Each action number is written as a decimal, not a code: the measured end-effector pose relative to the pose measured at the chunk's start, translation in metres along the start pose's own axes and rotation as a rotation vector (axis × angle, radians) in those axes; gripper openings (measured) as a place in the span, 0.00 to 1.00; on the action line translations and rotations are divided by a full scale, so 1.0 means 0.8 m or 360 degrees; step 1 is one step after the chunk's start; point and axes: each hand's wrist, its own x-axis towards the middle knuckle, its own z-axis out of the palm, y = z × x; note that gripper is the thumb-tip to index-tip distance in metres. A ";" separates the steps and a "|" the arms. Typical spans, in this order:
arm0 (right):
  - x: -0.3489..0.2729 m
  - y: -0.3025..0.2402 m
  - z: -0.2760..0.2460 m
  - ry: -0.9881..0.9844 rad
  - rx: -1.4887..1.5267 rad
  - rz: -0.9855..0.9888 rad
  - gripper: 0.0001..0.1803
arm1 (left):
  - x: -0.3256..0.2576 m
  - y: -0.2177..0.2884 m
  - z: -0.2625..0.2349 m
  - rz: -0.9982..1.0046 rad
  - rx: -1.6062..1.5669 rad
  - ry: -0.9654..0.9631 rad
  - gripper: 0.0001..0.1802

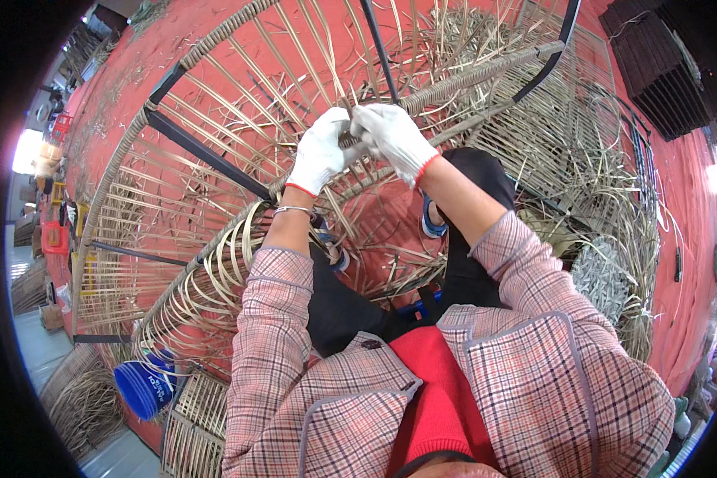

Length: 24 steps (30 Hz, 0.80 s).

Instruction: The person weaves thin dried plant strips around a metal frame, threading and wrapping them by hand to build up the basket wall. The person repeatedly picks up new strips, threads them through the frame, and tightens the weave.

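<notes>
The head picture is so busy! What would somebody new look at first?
Probably the white-gloved left hand and right hand, close together at the wrapped bar of a big slatted frame in the upper middle. The red floor would stand out too, showing bright around the frame and out to the right. At the lower left, a blue bucket lies tipped on its side.

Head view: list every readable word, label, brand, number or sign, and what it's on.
Blue bucket: white print on its side, small and turned sideways; brand and wording not copied here.
White gloves: no lettering seen.
Cane-wrapped frame: no lettering seen.
Elsewhere toward the rim: too small or blurred to read.
</notes>
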 end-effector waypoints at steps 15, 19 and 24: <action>-0.337 0.082 -0.387 0.1507 -0.1426 0.0066 0.21 | 0.022 -0.015 0.007 -0.0327 0.0013 0.0377 0.14; -0.555 0.174 -0.487 0.2071 -0.2511 0.1113 0.30 | 0.025 -0.026 0.012 -0.0427 -0.0081 0.0424 0.19; -0.635 0.271 -0.508 0.1984 -0.2375 0.1757 0.31 | 0.025 -0.044 0.022 -0.0394 -0.0395 0.0509 0.19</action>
